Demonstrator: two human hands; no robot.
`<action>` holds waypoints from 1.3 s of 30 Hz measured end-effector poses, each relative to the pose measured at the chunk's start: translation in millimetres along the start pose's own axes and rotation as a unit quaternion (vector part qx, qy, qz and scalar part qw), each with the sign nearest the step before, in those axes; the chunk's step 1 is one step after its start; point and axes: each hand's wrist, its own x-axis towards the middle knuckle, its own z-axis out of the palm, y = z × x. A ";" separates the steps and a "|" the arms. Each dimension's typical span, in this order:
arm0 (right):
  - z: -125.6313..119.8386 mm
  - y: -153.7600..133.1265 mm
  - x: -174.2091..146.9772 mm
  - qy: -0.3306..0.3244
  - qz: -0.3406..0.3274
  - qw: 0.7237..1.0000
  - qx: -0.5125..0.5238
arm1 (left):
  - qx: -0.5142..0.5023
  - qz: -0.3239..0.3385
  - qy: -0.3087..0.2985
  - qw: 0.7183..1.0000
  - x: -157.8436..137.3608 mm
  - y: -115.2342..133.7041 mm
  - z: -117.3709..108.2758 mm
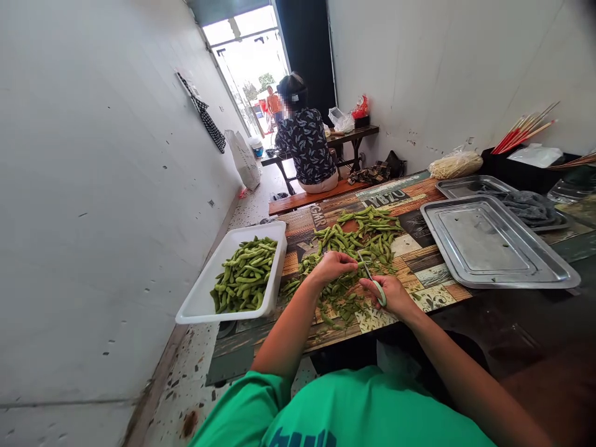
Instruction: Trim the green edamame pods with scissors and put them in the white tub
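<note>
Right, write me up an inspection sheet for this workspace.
Surface: patchwork-patterned table, small green scraps scattered near the hands.
Work items: loose green pods on the table; more pods heaped in a white tub; scissors with a pale green handle.
Clutter: two metal trays on the right, the front tray and a rear tray bearing a dark grey heap; sticks in a black box.
Left hand: fingertips together, apparently pinching a pod by the blades.
Right hand: holds the scissors.
Cables: nothing seen on this table.
Surroundings: white walls, bright doorway, another person seated on a bench.
</note>
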 end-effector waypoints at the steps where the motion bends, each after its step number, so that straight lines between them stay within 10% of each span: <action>1: -0.1 0.0 0.1 0.006 0.007 1.000 0.006 | -0.047 -0.014 -0.009 0.999 0.7 -0.5 1.1; 8: 1.1 -8.5 -4.3 -0.019 0.062 0.993 0.100 | -0.330 -0.029 0.050 0.942 3.1 2.5 8.7; 29: -0.4 -5.5 0.8 -0.010 0.051 0.998 0.038 | -0.284 -0.006 0.143 0.948 -2.6 7.6 29.2; 34: -0.4 0.5 2.5 0.009 0.061 0.996 0.066 | -0.096 0.054 0.264 0.958 -19.7 12.6 -6.9; 39: -1.8 1.3 4.6 0.014 0.106 0.986 0.129 | 0.285 0.001 0.530 0.799 -61.3 26.1 -86.1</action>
